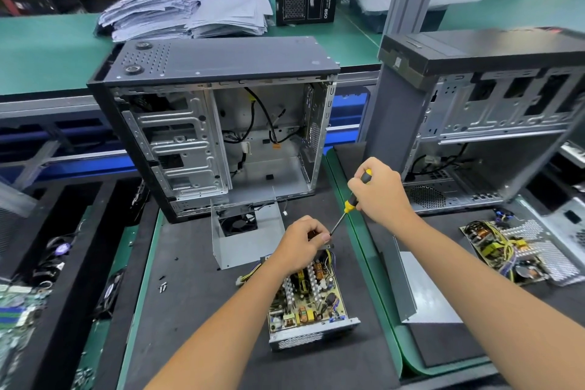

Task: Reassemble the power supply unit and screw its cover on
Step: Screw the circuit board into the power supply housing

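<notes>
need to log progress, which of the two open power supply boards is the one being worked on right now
The board in the centre, under the left hand and the screwdriver tip. The other board lies untouched at far right, tangled in yellow wires.

A single wide-angle view looks from the person's head forward and down across a workbench, close enough that both forearms enter from the bottom edge — the left hand (300, 242) and right hand (381, 191) meet just below the centre of the frame. The open power supply unit (308, 301) lies near, at lower centre, and the computer case (218, 123) stands beyond it at mid-frame. Lines bow at the frame's edges — the far bench and stacked papers (186, 14) fill the top.
</notes>
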Demonstrator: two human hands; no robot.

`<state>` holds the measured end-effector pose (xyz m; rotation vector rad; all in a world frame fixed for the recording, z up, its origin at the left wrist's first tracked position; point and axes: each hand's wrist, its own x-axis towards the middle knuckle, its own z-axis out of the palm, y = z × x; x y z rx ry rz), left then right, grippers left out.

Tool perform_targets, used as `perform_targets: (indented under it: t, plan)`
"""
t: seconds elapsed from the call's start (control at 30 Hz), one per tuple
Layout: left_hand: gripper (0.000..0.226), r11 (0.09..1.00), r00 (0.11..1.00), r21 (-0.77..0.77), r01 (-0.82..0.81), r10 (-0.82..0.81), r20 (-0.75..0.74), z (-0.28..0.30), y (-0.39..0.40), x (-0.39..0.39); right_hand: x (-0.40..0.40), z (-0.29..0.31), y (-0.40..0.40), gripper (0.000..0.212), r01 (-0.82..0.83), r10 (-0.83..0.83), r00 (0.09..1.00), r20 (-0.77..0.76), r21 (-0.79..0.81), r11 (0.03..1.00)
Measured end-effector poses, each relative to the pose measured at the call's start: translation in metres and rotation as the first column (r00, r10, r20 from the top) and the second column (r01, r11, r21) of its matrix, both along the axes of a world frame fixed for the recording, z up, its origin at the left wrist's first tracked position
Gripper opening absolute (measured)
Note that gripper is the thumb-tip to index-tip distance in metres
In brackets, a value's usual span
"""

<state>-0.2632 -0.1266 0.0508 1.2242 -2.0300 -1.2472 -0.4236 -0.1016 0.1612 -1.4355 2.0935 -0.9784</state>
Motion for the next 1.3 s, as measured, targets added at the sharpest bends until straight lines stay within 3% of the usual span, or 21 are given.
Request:
perform_targets:
  t: [0.57, 0.9, 1.2, 1.3]
  plan:
    - [0.016, 0.998, 0.995, 0.047, -0.039, 0.043, -0.088, 0.003, 0.001, -0.001, 0.0, -0.003, -0.001, 0.004, 0.074, -0.073, 0.991, 0.115, -0.003, 0.997]
    - [0.019, 1.0, 1.0, 0.003, 0.003, -0.002, -0.031, 0.005, 0.001, -0.001, 0.004, -0.006, -0.003, 0.013, 0.038, -0.031, 0.992, 0.122, -0.048, 0.998]
    - [0.004, 0.999, 0.999, -0.016, 0.048, -0.048, -0.007, 0.002, 0.0, -0.001, 0.003, -0.011, -0.004, 0.009, -0.023, 0.024, 0.999, 0.027, -0.04, 0.999]
    - [0.01, 0.991, 0.988, -0.067, 0.116, -0.109, 0.108, 0.002, -0.003, -0.001, -0.004, -0.014, -0.004, 0.011, -0.02, 0.02, 1.0, -0.004, -0.036, 0.999]
